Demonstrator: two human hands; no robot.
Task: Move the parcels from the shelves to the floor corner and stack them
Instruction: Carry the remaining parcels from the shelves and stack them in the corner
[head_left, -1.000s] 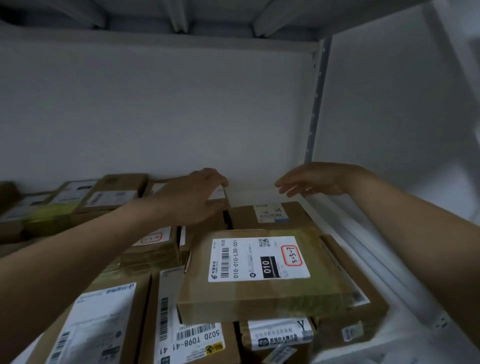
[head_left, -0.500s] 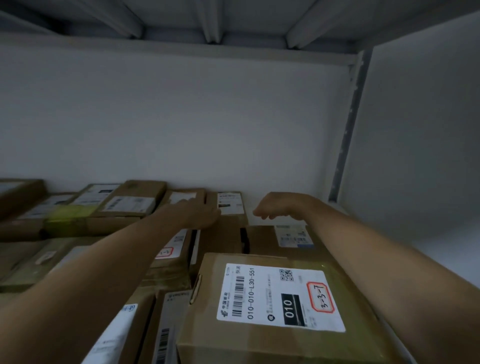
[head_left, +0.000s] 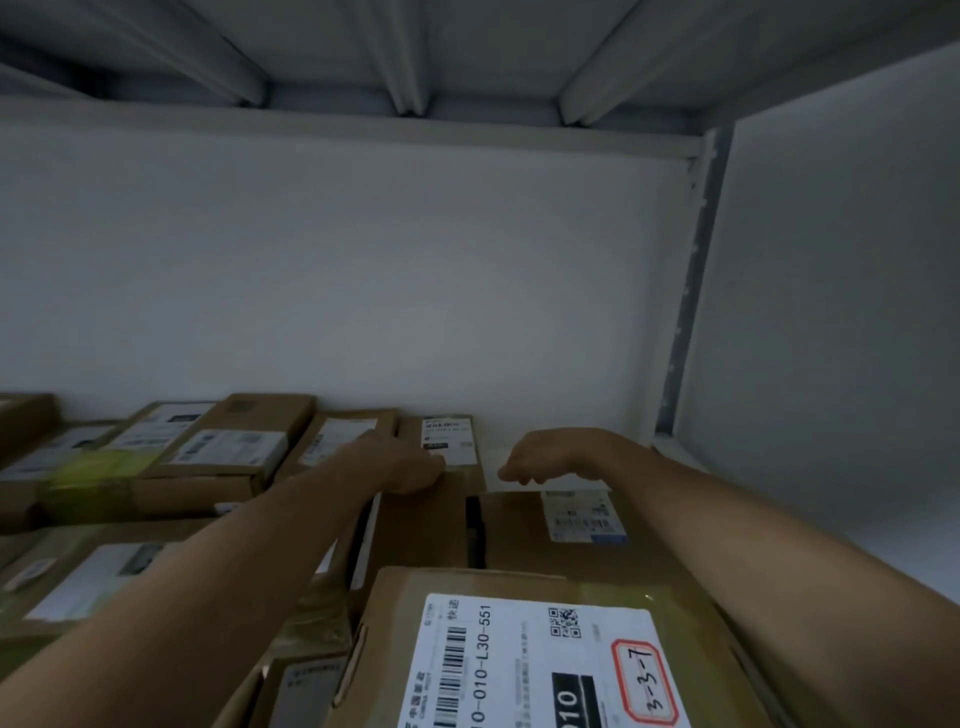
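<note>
On the shelf (head_left: 675, 451), toward 6 o'clock in view, the left hand (head_left: 405, 467) rests on the 9 o'clock edge of the narrow parcel (head_left: 441, 509), while the right hand (head_left: 550, 452) hangs, fingers curled downward, over the 12 o'clock edge of the neighbouring parcel (head_left: 519, 535); whether either hand grips its parcel cannot be told.

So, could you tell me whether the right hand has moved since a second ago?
Yes. Against the white label on the back-right parcel, the right hand has shifted left and down toward that parcel's rear edge, its fingers curled downward.
</note>
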